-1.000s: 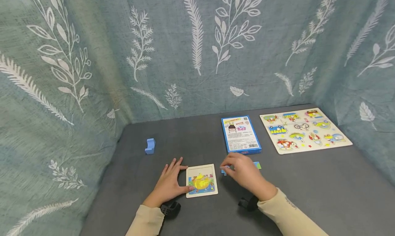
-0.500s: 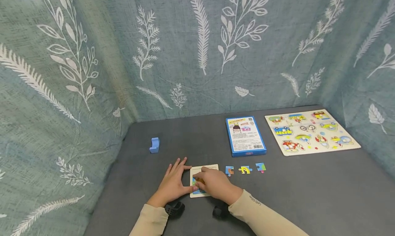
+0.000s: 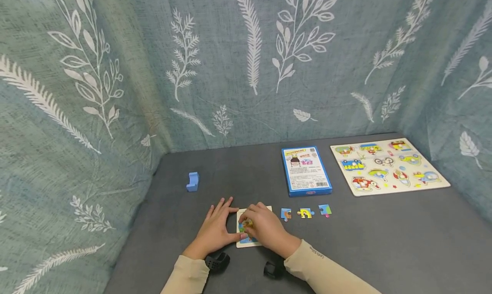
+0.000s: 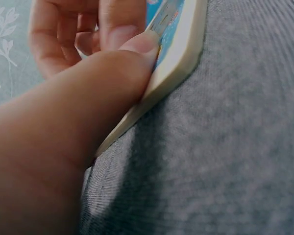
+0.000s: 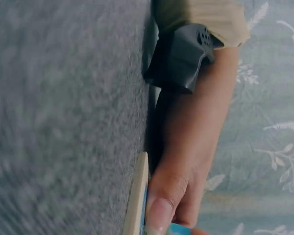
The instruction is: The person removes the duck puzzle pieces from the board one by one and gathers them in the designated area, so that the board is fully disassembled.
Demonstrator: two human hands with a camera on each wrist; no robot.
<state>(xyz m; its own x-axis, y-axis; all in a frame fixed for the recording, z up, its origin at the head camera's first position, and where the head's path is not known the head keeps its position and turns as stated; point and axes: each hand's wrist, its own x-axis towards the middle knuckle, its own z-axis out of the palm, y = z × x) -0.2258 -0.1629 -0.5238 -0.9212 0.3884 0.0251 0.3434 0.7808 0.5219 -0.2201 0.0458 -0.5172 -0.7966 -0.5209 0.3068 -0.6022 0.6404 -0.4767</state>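
Observation:
A small square jigsaw tray (image 3: 250,244) with a pale wooden rim lies in front of the person, its picture mostly covered by the hands. The left hand (image 3: 213,231) spreads along the tray's left side, fingers straight, its thumb (image 4: 139,46) pressing the near edge. Over the tray, the right hand (image 3: 265,228) has bent fingers and pinches a puzzle piece (image 5: 180,228), of which only a blue bit shows in the right wrist view. To the right, three loose puzzle pieces lie in a row: a blue-brown one (image 3: 285,213), a yellow one (image 3: 305,212) and a green-blue one (image 3: 325,210).
Behind the loose pieces lies a blue-edged box (image 3: 306,171). A wooden vehicle peg puzzle board (image 3: 390,166) lies at the back right. A curved blue block (image 3: 193,181) stands at the left on the dark grey table (image 3: 369,243). Patterned cloth hangs behind.
The right hand has moved left from the loose pieces to above the tray and stays there, its fingers shifting slightly. The left hand keeps its place at the tray's left side.

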